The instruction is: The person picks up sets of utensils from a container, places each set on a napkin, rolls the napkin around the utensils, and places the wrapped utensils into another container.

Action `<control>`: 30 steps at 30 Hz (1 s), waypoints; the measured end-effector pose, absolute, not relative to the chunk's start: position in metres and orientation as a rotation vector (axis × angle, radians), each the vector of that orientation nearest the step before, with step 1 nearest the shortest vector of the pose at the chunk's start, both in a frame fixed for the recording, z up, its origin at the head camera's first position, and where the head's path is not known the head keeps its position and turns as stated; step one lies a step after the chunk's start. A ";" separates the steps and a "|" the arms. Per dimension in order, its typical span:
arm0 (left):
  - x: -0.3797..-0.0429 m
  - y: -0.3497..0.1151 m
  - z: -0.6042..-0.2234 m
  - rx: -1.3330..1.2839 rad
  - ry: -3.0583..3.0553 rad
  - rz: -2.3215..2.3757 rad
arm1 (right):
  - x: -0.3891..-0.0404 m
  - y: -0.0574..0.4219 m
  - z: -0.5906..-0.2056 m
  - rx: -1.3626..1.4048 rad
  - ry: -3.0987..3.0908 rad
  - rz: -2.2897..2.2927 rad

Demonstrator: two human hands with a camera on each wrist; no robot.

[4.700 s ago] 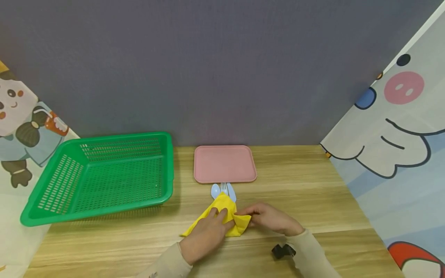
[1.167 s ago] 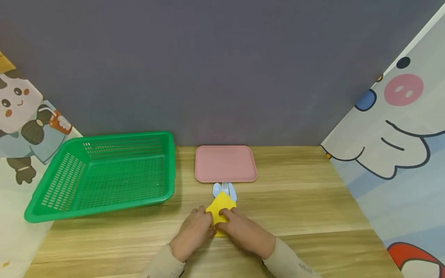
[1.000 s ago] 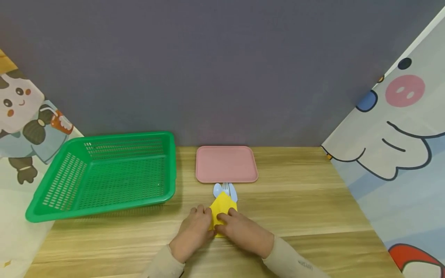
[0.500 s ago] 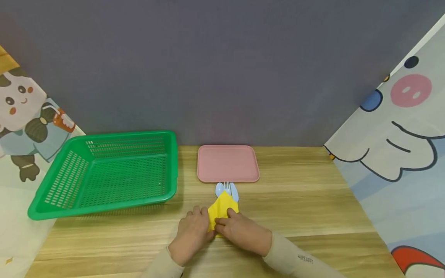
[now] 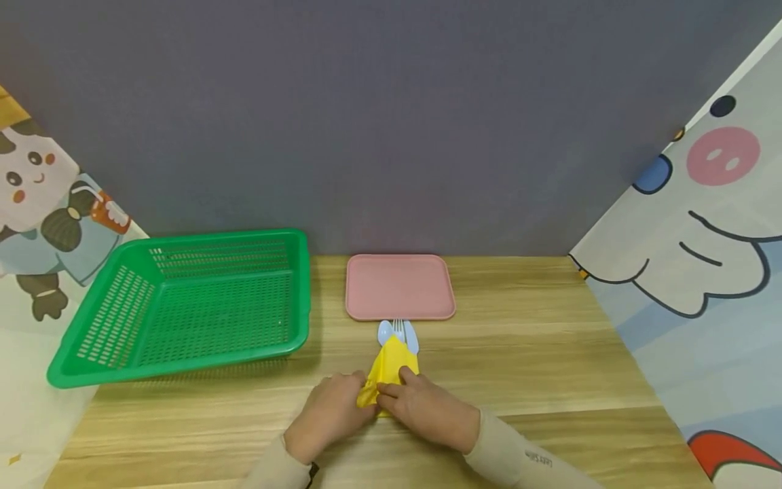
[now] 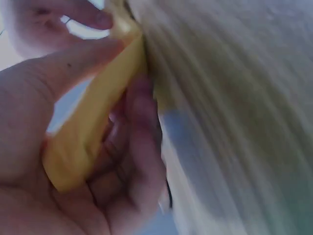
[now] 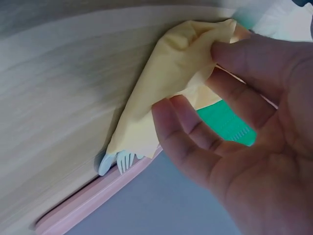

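Observation:
A yellow cloth napkin (image 5: 391,363) lies folded over the handles of a light blue spoon (image 5: 384,331), fork (image 5: 398,329) and knife (image 5: 411,336), whose heads stick out at its far end. My left hand (image 5: 330,411) grips a flap at the napkin's left side. In the left wrist view that yellow flap (image 6: 78,147) runs between thumb and curled fingers. My right hand (image 5: 427,411) holds the napkin's near right part; in the right wrist view its thumb and fingertips are on the cloth (image 7: 166,73). The cutlery handles are hidden beneath the cloth.
A pink tray (image 5: 400,288) lies just beyond the cutlery heads, against the grey back panel (image 5: 391,136). At the left stands a green plastic basket (image 5: 299,292) with slotted sides. Printed panels (image 5: 721,204) border the wooden table (image 5: 519,339).
Several seconds ago the napkin spread wider to both sides; it is narrower now. The left hand moved from atop it to its left edge, recently drawing slightly nearer and left. The right hand moved inward.

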State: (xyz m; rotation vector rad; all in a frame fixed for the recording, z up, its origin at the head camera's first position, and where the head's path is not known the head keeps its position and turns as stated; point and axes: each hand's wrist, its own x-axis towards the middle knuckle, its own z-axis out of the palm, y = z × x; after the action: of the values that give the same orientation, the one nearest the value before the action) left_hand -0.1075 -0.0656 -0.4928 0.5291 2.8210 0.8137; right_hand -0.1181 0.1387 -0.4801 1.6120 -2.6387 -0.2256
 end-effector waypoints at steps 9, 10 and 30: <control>-0.102 -0.084 -0.497 0.479 2.537 1.323 | -0.120 0.143 -0.484 1.596 -2.669 -0.131; -0.101 -0.084 -0.499 0.478 2.519 1.335 | -0.120 0.143 -0.485 1.592 -2.673 -0.124; -0.096 -0.069 -0.502 0.635 2.585 1.270 | -0.130 0.147 -0.498 1.544 -2.592 0.221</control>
State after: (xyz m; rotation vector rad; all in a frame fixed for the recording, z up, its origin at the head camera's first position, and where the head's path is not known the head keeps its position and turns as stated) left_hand -0.0961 -0.0692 -0.5020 0.6353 2.5850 1.2703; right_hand -0.1301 0.1475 -0.4977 1.5440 -2.5918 0.2209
